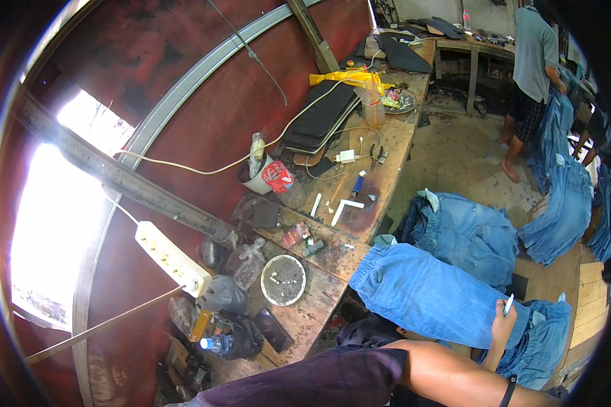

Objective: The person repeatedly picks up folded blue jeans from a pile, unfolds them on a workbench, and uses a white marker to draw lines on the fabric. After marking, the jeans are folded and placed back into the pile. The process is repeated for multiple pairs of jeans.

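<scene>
My right hand [502, 327] closes around a slim white pen-like stick [508, 304], which points upward from the fingers. The hand lies on the right end of a folded piece of light blue denim [436, 287], spread over the stack below it. A bare limb with a thin black band [455, 370] and dark purple cloth [305, 382] fill the lower edge and hide part of the right wrist. My left hand does not show. More folded jeans [463, 234] lie just beyond, and others [548, 331] are under and beside the right hand.
The wooden bench [319, 271] to my left bears a round ash-strewn dish [283, 280], a phone [273, 330], a water bottle [216, 344] and a blue lighter [358, 184]. A power strip [172, 258] hangs at left. Another person [533, 74] stands at far right beside denim piles [560, 210].
</scene>
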Demonstrator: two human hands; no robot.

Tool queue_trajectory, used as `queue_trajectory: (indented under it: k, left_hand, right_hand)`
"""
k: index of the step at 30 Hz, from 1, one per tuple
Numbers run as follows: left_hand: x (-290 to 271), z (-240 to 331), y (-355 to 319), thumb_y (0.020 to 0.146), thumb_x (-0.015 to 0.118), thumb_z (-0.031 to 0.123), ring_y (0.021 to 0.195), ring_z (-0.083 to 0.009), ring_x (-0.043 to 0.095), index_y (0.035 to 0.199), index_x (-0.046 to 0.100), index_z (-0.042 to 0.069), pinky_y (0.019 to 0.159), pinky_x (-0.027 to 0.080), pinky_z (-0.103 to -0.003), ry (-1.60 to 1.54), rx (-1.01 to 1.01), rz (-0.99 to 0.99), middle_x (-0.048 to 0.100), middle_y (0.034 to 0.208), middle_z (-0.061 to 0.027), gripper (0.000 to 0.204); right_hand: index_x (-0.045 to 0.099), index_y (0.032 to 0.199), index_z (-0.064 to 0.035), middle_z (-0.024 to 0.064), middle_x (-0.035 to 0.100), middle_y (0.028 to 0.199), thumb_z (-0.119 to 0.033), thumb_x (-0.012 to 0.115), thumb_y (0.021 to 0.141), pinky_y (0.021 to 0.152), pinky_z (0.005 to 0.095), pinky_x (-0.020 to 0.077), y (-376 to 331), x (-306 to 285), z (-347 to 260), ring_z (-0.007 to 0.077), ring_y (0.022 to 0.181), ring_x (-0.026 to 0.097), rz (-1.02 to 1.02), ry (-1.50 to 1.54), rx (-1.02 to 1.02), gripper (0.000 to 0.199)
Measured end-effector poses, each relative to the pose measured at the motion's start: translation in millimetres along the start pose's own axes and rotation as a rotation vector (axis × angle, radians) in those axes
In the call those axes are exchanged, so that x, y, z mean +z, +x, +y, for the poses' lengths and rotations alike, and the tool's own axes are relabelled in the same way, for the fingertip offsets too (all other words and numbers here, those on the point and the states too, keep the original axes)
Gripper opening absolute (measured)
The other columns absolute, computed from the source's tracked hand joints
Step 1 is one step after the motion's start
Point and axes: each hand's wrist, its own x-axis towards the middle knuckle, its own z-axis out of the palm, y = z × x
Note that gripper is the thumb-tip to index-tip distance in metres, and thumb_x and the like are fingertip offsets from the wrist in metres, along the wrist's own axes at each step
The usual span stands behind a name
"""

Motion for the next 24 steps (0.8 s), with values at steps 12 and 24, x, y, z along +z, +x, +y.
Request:
queue_trajectory:
  k: [12, 24]
  left_hand:
    - [-26, -1, -16, 0.099, 0.070, 0.033, 0.092, -0.0317, 0.070, 0.107, 0.070, -0.007, 0.078, 0.055, -0.040, 0.018, 0.018, -0.112, 0.072, 0.101, -0.0181, 0.040]
    - [-15, 25, -32, 0.102, 0.065, 0.018, 0.072, -0.0304, 0.069, 0.093, 0.069, -0.004, 0.062, 0.053, -0.038, 0.176, 0.092, -0.074, 0.070, 0.086, -0.0149, 0.023]
  right_hand:
    - [0.063, 0.082, -0.0043, 0.0026, 0.057, 0.069, -0.026, 0.071, 0.096, 0.060, 0.0366, 0.0429, -7, 1, -5, 0.0140, 0.067, 0.051, -0.002, 0.001, 0.168, 0.026]
    - [0.069, 0.095, 0.0016, 0.0230, 0.070, 0.080, -0.023, 0.068, 0.095, 0.071, 0.0456, 0.0515, 2, 8, -28, 0.0397, 0.077, 0.069, 0.121, -0.045, 0.129, 0.025]
